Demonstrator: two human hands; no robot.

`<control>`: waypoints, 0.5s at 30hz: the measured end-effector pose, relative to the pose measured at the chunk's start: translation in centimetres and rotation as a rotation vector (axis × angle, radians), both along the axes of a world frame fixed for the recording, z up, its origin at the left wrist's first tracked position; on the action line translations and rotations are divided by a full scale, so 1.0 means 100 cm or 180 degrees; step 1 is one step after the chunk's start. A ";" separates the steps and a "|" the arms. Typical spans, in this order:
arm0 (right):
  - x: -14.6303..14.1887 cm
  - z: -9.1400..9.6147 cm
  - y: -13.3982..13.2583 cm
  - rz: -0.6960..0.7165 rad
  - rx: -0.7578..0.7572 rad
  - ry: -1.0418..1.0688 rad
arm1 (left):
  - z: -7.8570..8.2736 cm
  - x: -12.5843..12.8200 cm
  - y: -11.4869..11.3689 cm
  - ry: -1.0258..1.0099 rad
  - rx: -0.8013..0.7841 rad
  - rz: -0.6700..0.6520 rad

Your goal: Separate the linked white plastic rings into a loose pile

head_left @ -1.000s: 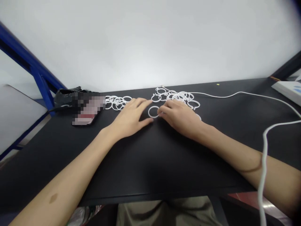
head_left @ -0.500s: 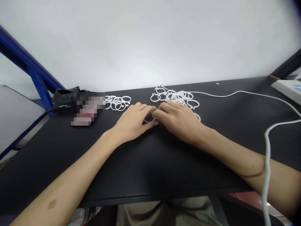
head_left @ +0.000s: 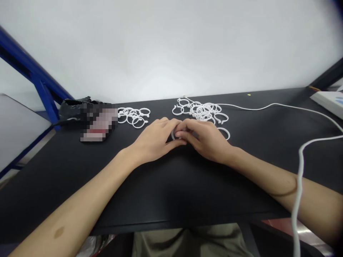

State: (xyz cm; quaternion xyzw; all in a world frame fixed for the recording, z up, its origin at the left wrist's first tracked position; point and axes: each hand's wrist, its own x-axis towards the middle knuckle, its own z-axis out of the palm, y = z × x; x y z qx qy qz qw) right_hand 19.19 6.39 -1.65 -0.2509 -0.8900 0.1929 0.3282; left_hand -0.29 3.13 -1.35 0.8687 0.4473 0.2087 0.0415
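Note:
My left hand [head_left: 154,141] and my right hand [head_left: 205,139] meet at the middle of the black table [head_left: 160,185]. Both pinch one white plastic ring [head_left: 174,135], which is mostly hidden between the fingertips. Just behind my right hand lies a heap of several white open rings [head_left: 202,110]. One more ring [head_left: 224,132] lies by my right wrist. A smaller group of white rings [head_left: 134,116] lies behind my left hand.
A black bag with a blurred object [head_left: 91,117] sits at the back left. A white cable [head_left: 300,160] runs from the back across the right side and over my right forearm. A white box [head_left: 328,101] sits at the far right. Blue frame bars [head_left: 40,85] stand at the left.
A single ring lay on the table between my hands. My hands have closed together on it and drawn slightly toward me, and the fingers now cover most of it.

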 end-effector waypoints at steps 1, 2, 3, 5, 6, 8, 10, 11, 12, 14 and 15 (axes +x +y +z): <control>0.000 0.000 0.000 -0.0012 0.0014 0.0030 | 0.000 0.000 0.000 -0.0016 0.0001 0.0002; 0.000 0.000 0.000 -0.0027 0.0030 0.0050 | 0.000 0.001 0.000 -0.0025 -0.0006 0.0006; 0.000 0.000 0.000 -0.0043 0.0038 0.0064 | 0.000 0.001 0.000 -0.0032 -0.0019 0.0013; 0.000 0.000 0.000 -0.0058 0.0019 0.0087 | 0.000 0.000 0.000 -0.0037 -0.0044 0.0026; 0.000 0.000 0.000 -0.0057 -0.0005 0.0099 | 0.000 0.000 0.000 -0.0036 -0.0051 0.0033; 0.000 0.000 0.000 -0.0060 -0.0070 0.0110 | 0.000 0.000 0.001 -0.0035 -0.0043 0.0046; 0.001 0.000 0.001 -0.0045 -0.0152 0.0107 | 0.000 0.000 0.000 -0.0022 -0.0039 0.0039; 0.001 0.000 0.001 -0.0037 -0.0195 0.0126 | 0.000 0.001 0.000 -0.0014 -0.0043 0.0033; 0.001 0.000 0.000 -0.0025 -0.0241 0.0161 | 0.000 0.001 -0.001 -0.0010 -0.0044 0.0026; 0.000 -0.001 0.000 -0.0032 -0.0301 0.0271 | 0.000 0.002 -0.001 -0.0001 -0.0042 0.0028; -0.001 -0.002 0.001 -0.0069 -0.0300 0.0320 | -0.001 0.002 -0.001 0.0003 -0.0031 0.0055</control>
